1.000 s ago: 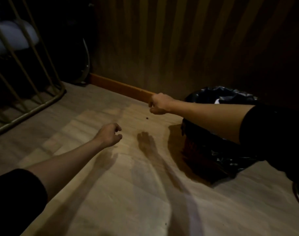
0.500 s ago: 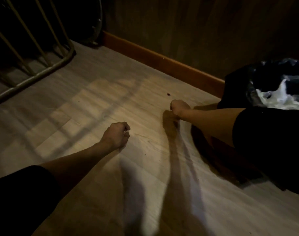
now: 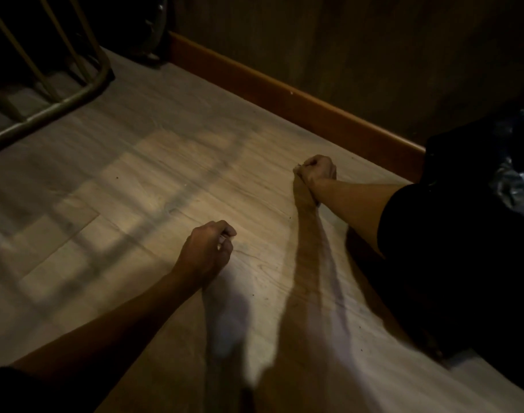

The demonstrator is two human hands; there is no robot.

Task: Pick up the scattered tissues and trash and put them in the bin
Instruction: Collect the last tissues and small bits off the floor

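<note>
Head view: the right hand (image 3: 315, 171) has dropped from above the pale wood-plank floor (image 3: 141, 174) to floor level, knuckles down just in front of the orange wooden skirting board (image 3: 299, 105), its fingers curled tight at the spot where a small dark crumb lay half a second ago — the crumb no longer shows there, so it is probably pinched, though the frame is too dim to confirm any object in that hand. The left hand (image 3: 208, 253) has kept its place, further out from the skirting board, fingers loosely curled and holding nothing visible. The black plastic-lined bin (image 3: 511, 186) sits against the skirting board at the right edge, partly hidden by the person's dark sleeve (image 3: 433, 234), with something white just visible inside. Judgement: pickup appears made; transfer to the bin remains. A brass-coloured metal rail frame (image 3: 76, 93) stands well left along the skirting board — no obstruction. Only tiny specks remain on the floor.
</note>
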